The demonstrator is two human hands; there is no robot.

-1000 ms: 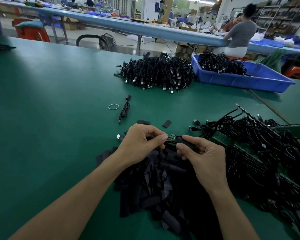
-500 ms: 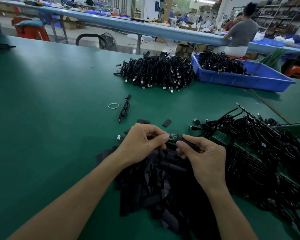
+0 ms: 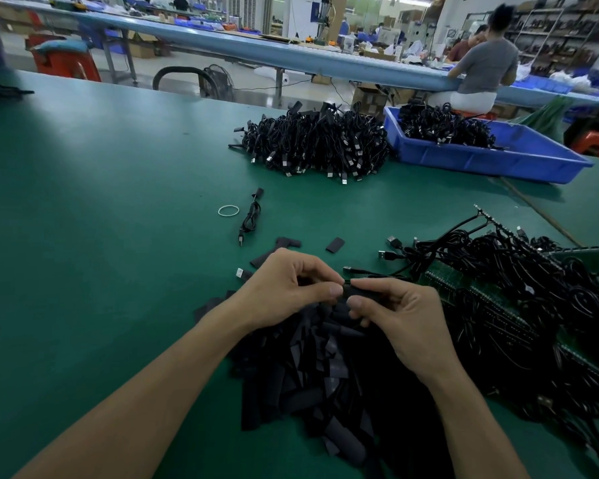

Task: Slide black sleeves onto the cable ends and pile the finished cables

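Hands have drawn closer and the connector seen earlier no longer shows: left hand [image 3: 284,288] pinches the hidden cable end, right hand [image 3: 405,319] pinches the black sleeve [image 3: 360,291], just above the sleeve heap [image 3: 308,375] on the green bench [image 3: 101,236].

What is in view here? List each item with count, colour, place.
table: one, green.
sleeve pile: one, black, under the hands.
loose sleeves: several, black, beyond the hands.
held sleeve: one, black, between both hands.
cable heap: one, black, far centre.
tray: one, blue, far right.
cable tangle: one, black, near right.
coiled cable: one, black, centre.
rubber band: one, white, beside coiled cable.
seated person: one, grey top, background.
left hand: pinches held sleeve.
right hand: grips held sleeve.
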